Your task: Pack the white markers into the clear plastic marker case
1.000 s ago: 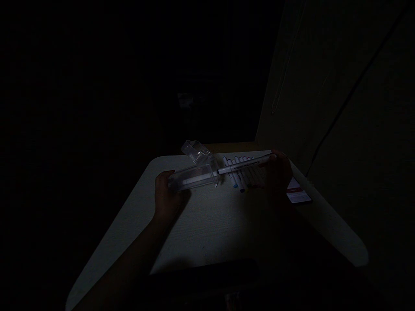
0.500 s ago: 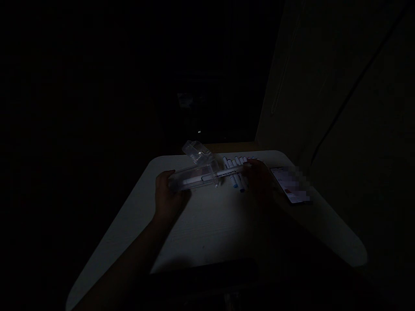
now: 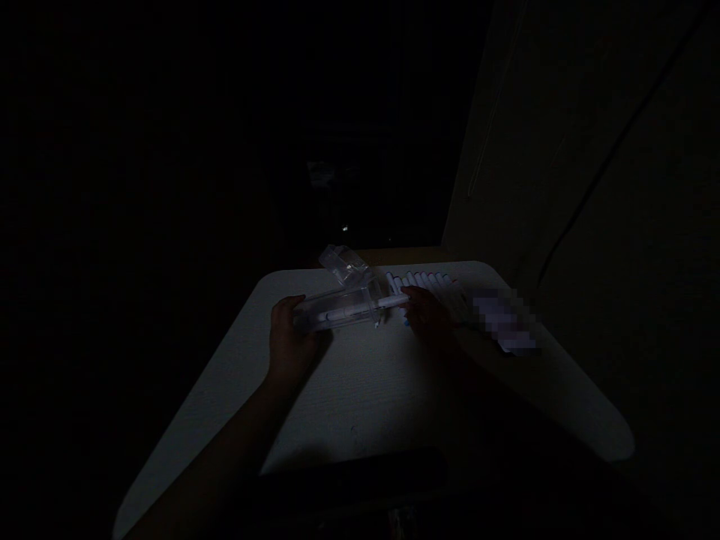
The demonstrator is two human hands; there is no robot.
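Note:
My left hand (image 3: 289, 334) is closed around the base of a clear plastic case (image 3: 337, 294), which lies tilted on its side above the table. Its hinged lid (image 3: 344, 264) hangs open at the far side, and its mouth faces right. A white marker (image 3: 388, 301) lies mostly inside the case. My right hand (image 3: 424, 311) pinches the outer end of that marker, just outside the mouth. Behind my right hand, several white markers (image 3: 433, 281) with coloured ends lie side by side, partly hidden by the hand.
The white table (image 3: 326, 405) has rounded corners. A phone (image 3: 503, 322), partly blurred out, lies at its right side. A wall (image 3: 607, 225) with a dark cable rises on the right. The surroundings are very dark.
My right hand has moved left, sliding the marker deeper into the case. My left hand and the case have hardly moved. The phone's screen looks different.

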